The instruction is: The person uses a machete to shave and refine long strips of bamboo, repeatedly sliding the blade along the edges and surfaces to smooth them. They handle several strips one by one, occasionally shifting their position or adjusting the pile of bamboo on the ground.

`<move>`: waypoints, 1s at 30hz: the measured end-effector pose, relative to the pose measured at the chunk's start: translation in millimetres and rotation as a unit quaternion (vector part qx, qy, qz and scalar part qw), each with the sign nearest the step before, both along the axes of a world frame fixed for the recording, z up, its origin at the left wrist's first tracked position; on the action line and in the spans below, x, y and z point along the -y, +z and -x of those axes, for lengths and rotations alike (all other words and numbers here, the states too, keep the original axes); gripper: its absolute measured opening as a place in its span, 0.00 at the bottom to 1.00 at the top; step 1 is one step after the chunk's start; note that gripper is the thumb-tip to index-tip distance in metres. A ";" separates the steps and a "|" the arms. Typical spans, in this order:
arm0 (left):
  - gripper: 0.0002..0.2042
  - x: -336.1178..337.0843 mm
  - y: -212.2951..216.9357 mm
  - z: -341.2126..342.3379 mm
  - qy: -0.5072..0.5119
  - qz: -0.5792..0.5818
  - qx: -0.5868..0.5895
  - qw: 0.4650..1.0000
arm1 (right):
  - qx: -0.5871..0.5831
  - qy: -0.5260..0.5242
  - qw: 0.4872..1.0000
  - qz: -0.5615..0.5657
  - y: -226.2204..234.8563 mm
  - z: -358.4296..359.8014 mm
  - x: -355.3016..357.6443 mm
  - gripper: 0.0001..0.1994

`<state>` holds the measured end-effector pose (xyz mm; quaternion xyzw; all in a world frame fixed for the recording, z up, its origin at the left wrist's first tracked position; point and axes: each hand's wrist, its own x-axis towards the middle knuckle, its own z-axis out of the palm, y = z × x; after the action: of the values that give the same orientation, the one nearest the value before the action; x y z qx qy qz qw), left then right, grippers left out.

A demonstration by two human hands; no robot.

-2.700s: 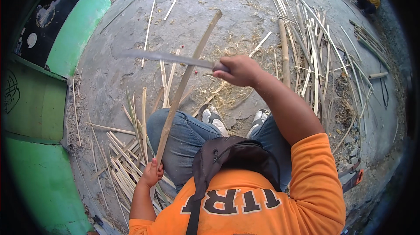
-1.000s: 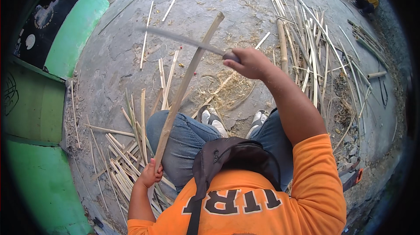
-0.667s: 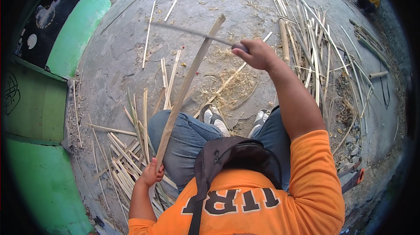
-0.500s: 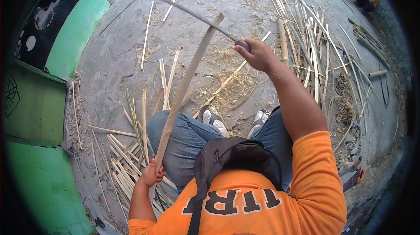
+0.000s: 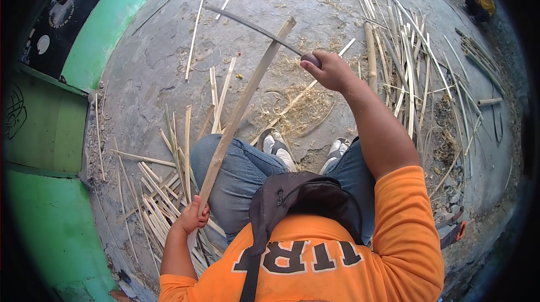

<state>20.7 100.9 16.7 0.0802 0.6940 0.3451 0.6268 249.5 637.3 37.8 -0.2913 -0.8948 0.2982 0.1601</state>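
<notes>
My left hand (image 5: 192, 215) is closed round the lower end of a long flat bamboo strip (image 5: 242, 105), which slants up and away to the right past my left knee. In my right hand (image 5: 332, 71) is the dark handle of a machete (image 5: 253, 26), its long narrow blade pointing to the far left. That blade crosses the bamboo strip a little below its far end; whether they touch I cannot tell. Curled shavings (image 5: 295, 105) lie on the ground beyond my shoes.
A heap of split bamboo (image 5: 160, 212) lies by my left side. More strips and poles (image 5: 410, 71) spread over the ground at the right. A green wall (image 5: 50, 234) stands at the left. Another person (image 5: 480, 1) crouches at the far right.
The bamboo strip's held end and my left hand have shifted slightly away from me. My right hand and the machete stay nearly where they were; the whole view has turned a little.
</notes>
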 end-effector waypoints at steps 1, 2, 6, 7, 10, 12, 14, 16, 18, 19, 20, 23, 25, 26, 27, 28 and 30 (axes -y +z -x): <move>0.37 0.3 1.4 -0.1 -0.006 0.006 0.003 1.000 | -0.037 -0.029 0.998 0.047 -0.3 -0.6 2.2 0.24; 0.37 0.7 3.0 -0.7 -0.006 0.006 0.003 1.000 | -0.020 -0.032 0.999 0.034 -0.6 1.6 4.2 0.24; 0.37 2.5 0.0 -2.0 -0.004 -0.003 0.002 1.000 | 0.038 0.106 0.993 0.046 8.7 11.3 30.2 0.25; 0.37 4.0 -2.3 -1.9 -0.002 -0.012 -0.008 1.000 | 0.052 0.152 0.987 -0.009 8.3 16.2 40.9 0.24; 0.37 10.9 -7.2 -4.1 0.010 -0.012 -0.024 1.000 | 0.107 0.213 0.964 -0.119 33.8 18.2 62.4 0.23; 0.36 13.3 -11.9 -2.7 0.014 -0.016 -0.015 1.000 | 0.081 0.182 0.975 -0.094 22.7 15.3 46.5 0.23; 0.36 4.3 -7.3 -2.4 0.001 -0.026 -0.007 1.000 | 0.037 0.106 0.994 0.000 -8.1 9.5 12.2 0.24; 0.36 1.0 -0.6 -2.2 0.001 -0.015 -0.005 1.000 | 0.019 0.021 0.999 0.032 -10.8 4.9 3.5 0.24; 0.36 -0.8 2.4 -2.2 -0.003 -0.002 -0.002 1.000 | 0.019 -0.019 0.999 0.039 -11.1 4.3 4.2 0.24; 0.36 -1.2 2.7 -3.1 0.002 0.004 0.002 1.000 | 0.032 0.009 0.999 0.025 -9.9 5.8 8.4 0.23; 0.36 -2.8 2.8 -2.7 0.006 0.010 0.005 1.000 | 0.046 0.035 0.998 0.011 -9.3 7.3 13.9 0.23; 0.37 0.4 3.7 -3.5 0.010 0.005 0.004 1.000 | 0.067 0.112 0.991 -0.023 2.7 20.5 58.0 0.17; 0.37 3.9 2.5 -3.4 0.012 0.006 0.001 1.000 | 0.099 0.161 0.977 -0.098 6.9 29.2 84.3 0.11; 0.37 4.4 1.0 -2.7 0.012 0.006 -0.004 1.000 | 0.114 0.181 0.969 -0.123 8.6 31.1 83.5 0.07; 0.37 6.9 -0.2 -3.0 0.015 0.008 -0.004 1.000 | 0.113 0.185 0.969 -0.121 11.0 31.4 78.9 0.07; 0.37 7.8 -4.0 -1.1 0.011 -0.004 -0.001 1.000 | 0.134 0.159 0.971 -0.118 13.0 31.6 67.8 0.07; 0.37 6.7 -5.7 -1.1 0.007 -0.016 0.001 1.000 | 0.141 0.091 0.982 -0.089 3.9 25.2 46.3 0.06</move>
<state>21.8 94.2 11.0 0.0852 0.6886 0.3604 0.6234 224.2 590.9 41.6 -0.2325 -0.9541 0.1862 0.0303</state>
